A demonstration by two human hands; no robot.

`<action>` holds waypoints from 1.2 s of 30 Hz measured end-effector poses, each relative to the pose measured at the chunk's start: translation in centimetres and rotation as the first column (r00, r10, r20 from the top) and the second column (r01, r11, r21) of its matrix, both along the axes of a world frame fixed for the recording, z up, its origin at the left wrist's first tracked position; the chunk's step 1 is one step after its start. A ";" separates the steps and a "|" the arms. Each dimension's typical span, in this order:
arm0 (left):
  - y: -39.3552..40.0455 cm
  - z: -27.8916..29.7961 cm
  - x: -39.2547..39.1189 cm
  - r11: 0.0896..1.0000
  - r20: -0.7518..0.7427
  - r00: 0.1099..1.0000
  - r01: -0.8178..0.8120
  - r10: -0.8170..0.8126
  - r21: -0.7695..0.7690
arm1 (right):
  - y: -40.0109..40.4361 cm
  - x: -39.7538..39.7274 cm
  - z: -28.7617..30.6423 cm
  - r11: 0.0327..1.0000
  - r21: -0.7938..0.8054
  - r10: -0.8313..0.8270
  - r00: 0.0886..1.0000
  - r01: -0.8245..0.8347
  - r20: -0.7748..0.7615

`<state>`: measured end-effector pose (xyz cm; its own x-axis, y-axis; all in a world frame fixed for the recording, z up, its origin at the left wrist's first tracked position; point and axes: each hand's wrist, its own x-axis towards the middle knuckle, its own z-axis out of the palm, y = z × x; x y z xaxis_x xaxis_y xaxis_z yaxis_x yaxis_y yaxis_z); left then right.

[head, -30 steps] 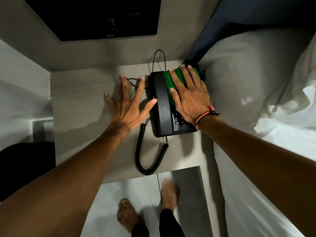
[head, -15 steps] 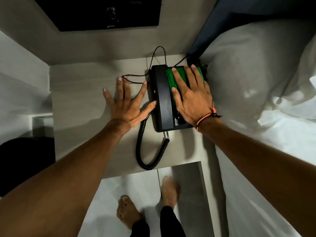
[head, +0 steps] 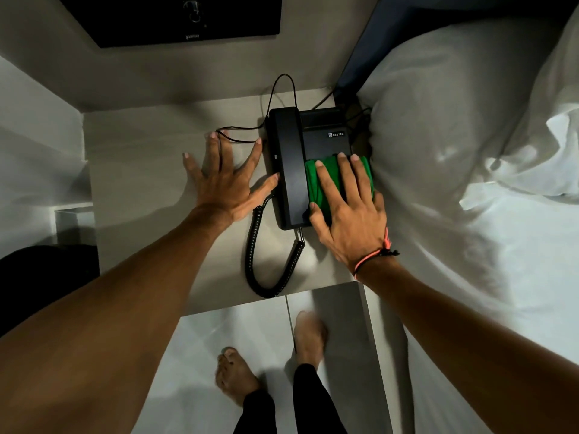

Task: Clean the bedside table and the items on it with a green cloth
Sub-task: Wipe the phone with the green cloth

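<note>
The scene is dim, with soft light coming from the right, where the white bedding [head: 488, 233] shows bright, washed-out patches. The left hand [head: 225, 189] throws a soft shadow leftward across the grey table [head: 141, 170]. The black telephone [head: 291, 164] carries a faint sheen. Straight edges bow toward the corners from the wide lens. The feet [head: 269, 358] below look slightly smeared.

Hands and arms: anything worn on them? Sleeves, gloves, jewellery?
Both forearms are bare, with no sleeves or gloves in view. The left hand carries no ring, watch or band that shows. The right hand has a thin cord bracelet at the wrist, coral-orange with a dark strand and a small knotted tail sticking out to the side. No rings show on its fingers.
</note>
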<state>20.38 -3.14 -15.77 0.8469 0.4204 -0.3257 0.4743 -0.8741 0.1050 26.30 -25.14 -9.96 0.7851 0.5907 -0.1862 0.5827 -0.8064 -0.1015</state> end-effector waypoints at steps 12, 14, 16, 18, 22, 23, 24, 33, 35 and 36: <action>-0.1 -0.2 -0.2 1.000 0.035 0.999 -0.012 0.012 0.005 | -4.8 -3.7 -0.1 0.986 0.164 0.012 0.994 0.005 -0.107; -0.1 -0.1 -0.1 1.000 0.027 1.000 -0.017 0.017 0.004 | -4.0 -3.0 0.4 0.955 0.286 -0.042 0.992 0.075 -0.121; 0.0 0.0 -0.1 1.000 0.014 1.000 -0.020 0.020 -0.003 | -2.7 -1.7 1.2 0.919 0.376 -0.077 0.990 0.115 -0.115; 0.0 0.1 -0.1 1.000 0.008 1.000 -0.019 0.019 -0.017 | -1.3 -0.3 2.2 0.884 0.453 -0.084 0.992 0.116 -0.091; 0.4 0.4 -0.3 0.998 -0.003 1.000 -0.023 0.023 -0.062 | 1.9 2.4 3.9 0.805 0.586 -0.072 0.996 0.086 -0.048; 0.5 0.5 -0.4 0.998 0.002 1.000 -0.018 0.019 -0.064 | 2.9 3.1 4.2 0.795 0.603 -0.056 0.997 0.072 -0.045; 0.6 0.5 -0.5 0.998 0.007 1.000 -0.011 0.011 -0.060 | 3.9 3.7 4.4 0.791 0.609 -0.035 0.998 0.056 -0.047; 1.7 0.1 -1.6 1.000 0.032 0.999 -0.003 0.004 -0.027 | 11.0 6.7 3.6 0.953 0.292 0.110 0.991 -0.083 -0.078; 1.6 0.0 -1.7 1.000 0.029 1.000 -0.004 0.004 -0.010 | 11.2 6.4 3.0 0.978 0.178 0.121 0.991 -0.110 -0.049; 1.5 -0.1 -1.7 1.000 0.027 1.000 -0.004 0.004 -0.001 | 11.1 6.2 2.8 0.981 0.151 0.131 0.991 -0.124 -0.039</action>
